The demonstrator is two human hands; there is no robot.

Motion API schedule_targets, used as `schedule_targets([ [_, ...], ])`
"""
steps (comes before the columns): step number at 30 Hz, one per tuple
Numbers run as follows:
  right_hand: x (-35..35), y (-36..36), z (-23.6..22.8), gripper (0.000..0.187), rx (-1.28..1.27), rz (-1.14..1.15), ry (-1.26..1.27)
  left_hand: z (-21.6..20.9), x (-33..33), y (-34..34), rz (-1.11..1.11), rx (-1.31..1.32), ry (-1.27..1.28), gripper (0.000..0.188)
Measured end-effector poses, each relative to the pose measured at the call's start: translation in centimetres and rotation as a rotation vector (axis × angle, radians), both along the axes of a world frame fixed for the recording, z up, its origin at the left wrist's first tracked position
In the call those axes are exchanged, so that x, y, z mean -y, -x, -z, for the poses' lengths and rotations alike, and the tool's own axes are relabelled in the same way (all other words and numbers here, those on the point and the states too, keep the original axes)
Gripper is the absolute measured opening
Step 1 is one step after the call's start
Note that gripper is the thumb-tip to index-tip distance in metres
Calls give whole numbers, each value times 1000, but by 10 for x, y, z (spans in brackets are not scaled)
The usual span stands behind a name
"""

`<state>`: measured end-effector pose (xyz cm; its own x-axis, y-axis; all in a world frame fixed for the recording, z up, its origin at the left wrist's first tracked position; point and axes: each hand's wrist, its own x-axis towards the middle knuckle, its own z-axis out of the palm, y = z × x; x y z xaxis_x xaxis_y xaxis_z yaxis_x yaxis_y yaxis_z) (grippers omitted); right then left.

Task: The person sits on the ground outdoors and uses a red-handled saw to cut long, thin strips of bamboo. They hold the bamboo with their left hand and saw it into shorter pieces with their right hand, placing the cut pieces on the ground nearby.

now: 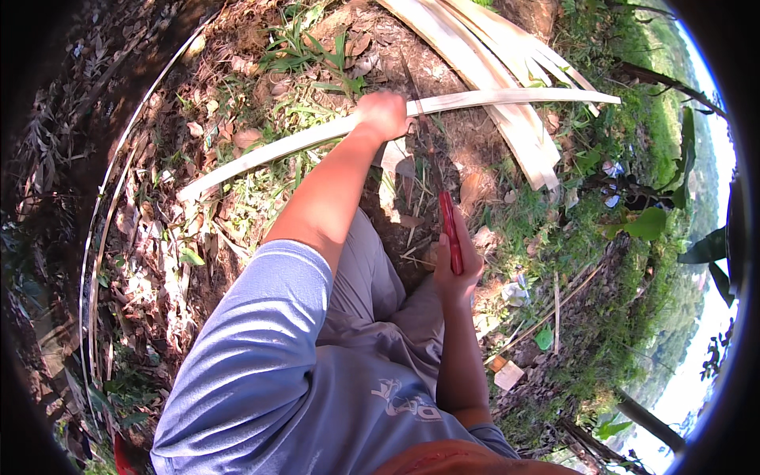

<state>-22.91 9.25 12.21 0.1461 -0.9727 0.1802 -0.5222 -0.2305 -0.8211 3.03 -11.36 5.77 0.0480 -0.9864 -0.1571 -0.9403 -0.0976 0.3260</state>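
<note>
A long pale wooden strip (483, 96) lies crosswise in front of me, its left end low among the leaves. My left hand (381, 115) is closed around the strip near its middle. In my right hand (461, 257) is the red handle of a saw (446, 207), with the fingers wrapped round it. The saw's narrow dark blade points away from me and crosses the strip just right of my left hand. Whether the teeth have cut into the wood cannot be made out.
Several wide pale wooden strips (507, 119) lie at the far right, under the held strip's right end. Thin long canes (111, 166) curve along the left. Dry leaves and grass cover the ground, with green plants (645, 226) on the right.
</note>
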Motion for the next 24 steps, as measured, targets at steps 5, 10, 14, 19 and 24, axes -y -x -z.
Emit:
schedule_targets([
  [5,-66,49,-35,54,-120,31,-135,4,-5,4,7,-8,25,43],
  [10,-16,8,-34,52,-141,-22,-6,19,-6,0,39,17,105,46],
  [14,70,-46,3,48,108,-31,90,27,-3,9,19,23,170,44],
  [19,133,-97,14,47,121,-55,66,21,-11,11,-5,26,136,43],
  [24,80,-60,22,51,117,-62,117,19,-7,9,-7,37,126,39],
])
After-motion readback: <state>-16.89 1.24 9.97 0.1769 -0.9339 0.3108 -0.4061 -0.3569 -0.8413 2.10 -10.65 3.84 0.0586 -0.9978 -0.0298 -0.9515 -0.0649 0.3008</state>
